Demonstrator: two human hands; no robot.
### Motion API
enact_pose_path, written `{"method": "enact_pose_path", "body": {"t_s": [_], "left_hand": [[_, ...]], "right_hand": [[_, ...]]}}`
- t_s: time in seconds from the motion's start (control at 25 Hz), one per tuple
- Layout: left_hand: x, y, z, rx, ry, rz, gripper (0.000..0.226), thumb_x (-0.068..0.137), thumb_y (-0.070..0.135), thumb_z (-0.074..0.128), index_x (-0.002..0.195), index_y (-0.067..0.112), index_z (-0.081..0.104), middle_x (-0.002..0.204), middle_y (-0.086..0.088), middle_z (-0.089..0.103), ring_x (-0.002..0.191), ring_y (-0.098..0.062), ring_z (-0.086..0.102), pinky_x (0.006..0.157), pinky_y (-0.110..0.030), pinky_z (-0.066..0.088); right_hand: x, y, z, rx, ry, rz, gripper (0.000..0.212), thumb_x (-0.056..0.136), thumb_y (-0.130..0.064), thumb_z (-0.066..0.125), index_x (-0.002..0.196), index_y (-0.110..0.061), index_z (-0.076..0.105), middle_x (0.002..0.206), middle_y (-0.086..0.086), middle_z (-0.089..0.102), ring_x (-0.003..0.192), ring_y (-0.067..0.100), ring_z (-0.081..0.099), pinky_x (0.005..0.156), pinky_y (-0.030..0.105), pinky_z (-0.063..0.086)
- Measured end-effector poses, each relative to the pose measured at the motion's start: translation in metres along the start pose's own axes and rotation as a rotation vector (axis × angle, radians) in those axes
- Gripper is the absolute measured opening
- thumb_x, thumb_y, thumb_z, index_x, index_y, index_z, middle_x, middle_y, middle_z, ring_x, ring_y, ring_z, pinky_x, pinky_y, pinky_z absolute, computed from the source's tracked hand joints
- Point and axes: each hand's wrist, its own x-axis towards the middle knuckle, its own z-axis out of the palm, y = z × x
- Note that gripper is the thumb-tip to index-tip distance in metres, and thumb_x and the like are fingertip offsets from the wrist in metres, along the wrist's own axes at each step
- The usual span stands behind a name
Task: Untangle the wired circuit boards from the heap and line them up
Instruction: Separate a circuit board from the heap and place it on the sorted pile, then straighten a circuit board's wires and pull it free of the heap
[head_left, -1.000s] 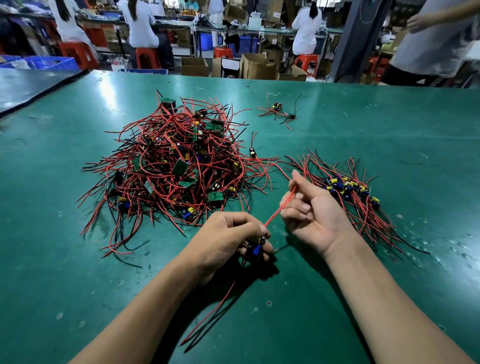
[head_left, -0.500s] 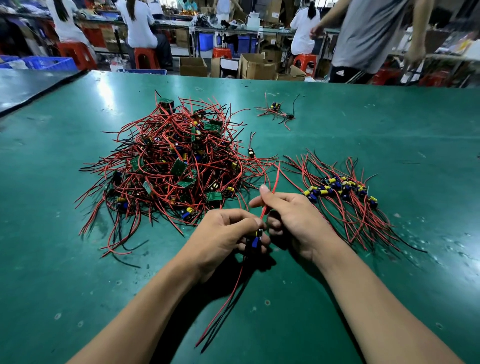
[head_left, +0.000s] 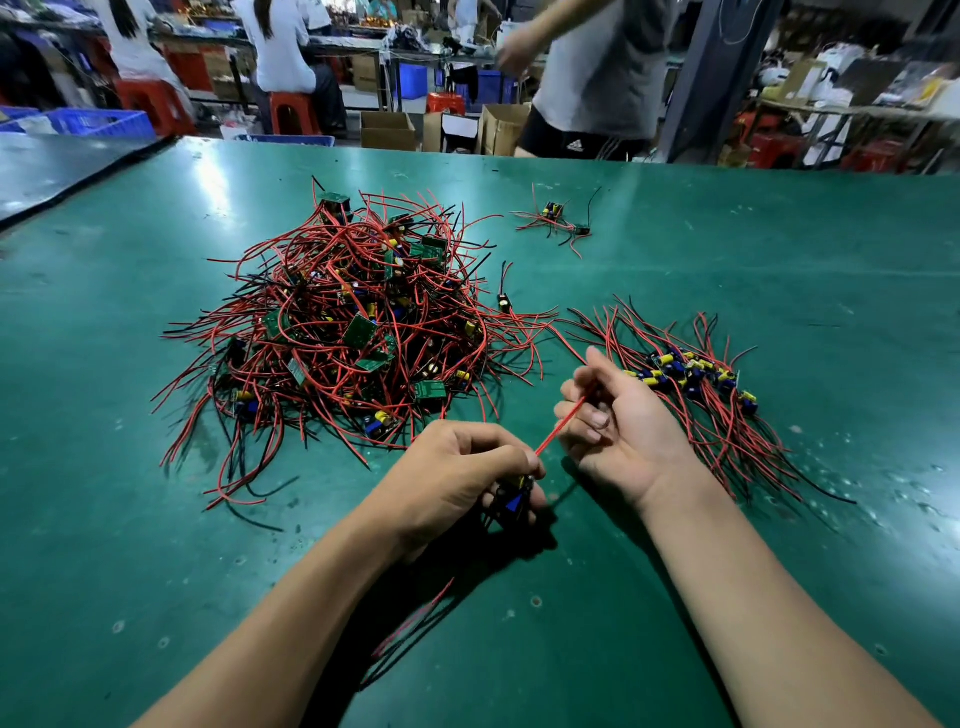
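Between the grips a thin red wire (head_left: 558, 428) now stretches taut: the right hand (head_left: 628, 431), pinching it, has drawn away from the left hand (head_left: 457, 467), whose curled fingers clutch the small board (head_left: 514, 501). Beyond the left grip sprawls the heap (head_left: 353, 332) of glossy leads and flat green boards; behind the right lies the sorted row (head_left: 691, 374).

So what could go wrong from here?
The right hand holds the red wire taut from the board gripped in the left hand; a hard tug might strain the joint. The board's loose leads trail behind the left hand and could catch on the lined-up row when it is placed.
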Motion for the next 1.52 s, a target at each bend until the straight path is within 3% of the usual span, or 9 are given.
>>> {"method": "enact_pose_path", "body": {"t_s": [0.16, 0.32, 0.56, 0.84, 0.92, 1.04, 1.16, 1.36, 1.52], "left_hand": [[0.002, -0.001, 0.0, -0.078, 0.067, -0.011, 0.017, 0.093, 0.011, 0.06, 0.081, 0.003, 0.069, 0.069, -0.017, 0.07, 0.056, -0.022, 0.065, 0.056, -0.025, 0.056], [0.006, 0.002, 0.003, -0.252, 0.139, -0.051, 0.048, 0.098, 0.045, 0.046, 0.104, 0.001, 0.065, 0.091, -0.021, 0.074, 0.074, -0.028, 0.072, 0.068, -0.036, 0.062], [0.012, 0.005, 0.003, -0.411, 0.085, -0.088, 0.073, 0.097, 0.062, 0.022, 0.133, 0.007, 0.052, 0.126, -0.023, 0.063, 0.1, -0.035, 0.065, 0.082, -0.044, 0.056], [0.016, -0.002, 0.0, -0.315, 0.062, -0.021, 0.072, 0.083, 0.07, 0.033, 0.142, 0.03, 0.044, 0.127, 0.014, 0.058, 0.107, -0.013, 0.068, 0.091, -0.044, 0.056], [0.017, -0.003, 0.002, -0.292, 0.115, -0.013, 0.05, 0.085, 0.061, 0.048, 0.125, 0.033, 0.059, 0.121, 0.013, 0.065, 0.106, -0.021, 0.068, 0.095, -0.048, 0.053], [0.011, -0.006, 0.001, 0.103, 0.168, 0.152, 0.019, 0.097, 0.025, 0.058, 0.114, 0.022, 0.066, 0.103, -0.002, 0.074, 0.096, -0.018, 0.071, 0.084, -0.03, 0.058], [0.006, -0.008, 0.002, 0.499, 0.207, 0.314, 0.017, 0.094, 0.019, 0.064, 0.109, 0.018, 0.071, 0.099, 0.003, 0.072, 0.087, -0.005, 0.066, 0.079, -0.011, 0.049], [0.008, -0.007, -0.002, 0.741, 0.4, 0.526, 0.017, 0.089, 0.004, 0.066, 0.103, 0.008, 0.074, 0.112, -0.001, 0.065, 0.099, -0.008, 0.06, 0.088, -0.012, 0.043], [0.014, -0.008, -0.014, 0.749, 0.539, 0.417, 0.037, 0.089, 0.0, 0.06, 0.124, 0.011, 0.063, 0.138, -0.007, 0.05, 0.117, -0.024, 0.054, 0.099, -0.02, 0.042]], "right_hand": [[-0.002, 0.002, -0.001, -0.192, 0.001, -0.076, 0.048, 0.09, -0.055, 0.058, 0.08, -0.009, 0.068, 0.06, -0.004, 0.045, 0.037, 0.003, 0.027, 0.032, 0.015, 0.024], [0.0, -0.002, -0.006, -0.484, 0.063, -0.165, 0.066, 0.078, -0.068, 0.061, 0.103, -0.008, 0.072, 0.074, -0.002, 0.049, 0.045, 0.006, 0.033, 0.04, 0.018, 0.03], [-0.007, 0.011, -0.004, -0.845, -0.035, -0.256, 0.049, 0.07, -0.062, 0.08, 0.09, -0.019, 0.066, 0.071, -0.005, 0.056, 0.047, 0.009, 0.049, 0.042, 0.024, 0.038], [-0.003, 0.017, -0.006, -1.127, -0.06, -0.516, 0.029, 0.08, -0.013, 0.081, 0.098, -0.022, 0.061, 0.085, -0.004, 0.064, 0.067, 0.016, 0.058, 0.071, 0.041, 0.055], [0.002, 0.01, -0.012, -1.128, 0.09, -0.625, 0.022, 0.081, -0.016, 0.081, 0.094, -0.022, 0.064, 0.083, -0.005, 0.068, 0.066, 0.01, 0.06, 0.071, 0.033, 0.053], [0.007, -0.006, -0.024, -1.221, 0.371, -0.821, 0.023, 0.083, -0.016, 0.078, 0.101, -0.021, 0.065, 0.092, -0.001, 0.071, 0.066, 0.003, 0.06, 0.07, 0.016, 0.049], [0.009, -0.016, -0.034, -1.323, 0.496, -0.854, 0.036, 0.086, -0.016, 0.073, 0.121, -0.015, 0.065, 0.114, 0.009, 0.066, 0.095, 0.021, 0.062, 0.094, 0.027, 0.045], [0.006, 0.002, -0.025, -1.624, 0.37, -0.995, 0.027, 0.089, -0.022, 0.07, 0.115, -0.013, 0.071, 0.116, 0.006, 0.065, 0.113, 0.026, 0.055, 0.1, 0.032, 0.038], [0.007, 0.013, -0.022, -1.646, 0.17, -0.927, 0.023, 0.091, -0.02, 0.068, 0.111, -0.011, 0.073, 0.114, 0.004, 0.066, 0.111, 0.02, 0.059, 0.103, 0.03, 0.042]]}}
